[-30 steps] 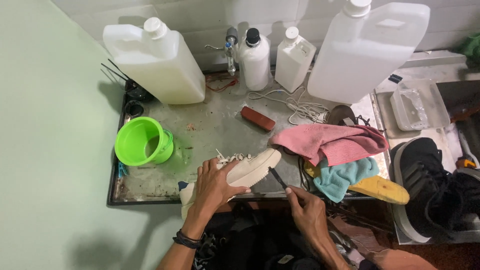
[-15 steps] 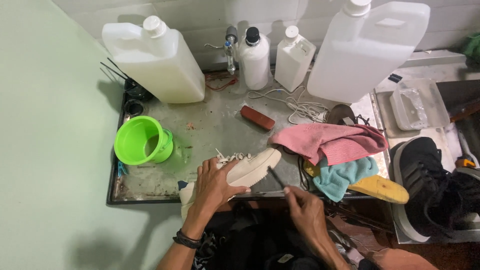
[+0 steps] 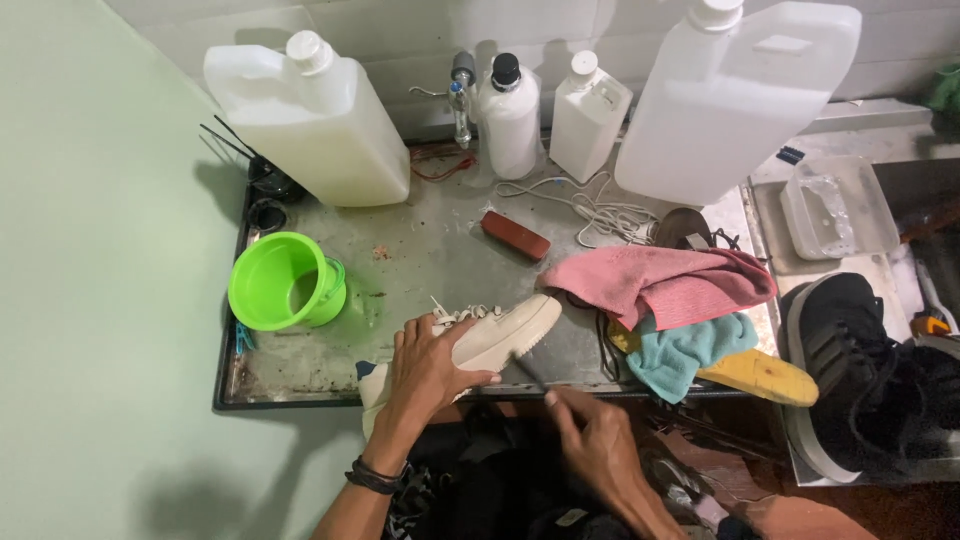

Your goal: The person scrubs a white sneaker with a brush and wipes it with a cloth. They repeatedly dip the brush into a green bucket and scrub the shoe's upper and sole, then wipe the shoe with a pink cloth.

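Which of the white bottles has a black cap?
The small round bottle by the tap, between the big left jug and the square bottle; all others have white caps.

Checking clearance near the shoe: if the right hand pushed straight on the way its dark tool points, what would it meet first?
Most likely the cream shoe: the right hand aims its thin tool up-left at the sole edge.

A single head-worn camera looks steeply down from close above the near edge of the metal tray, facing the tiled back wall, with the green wall along the tray's left edge and both forearms entering from below.
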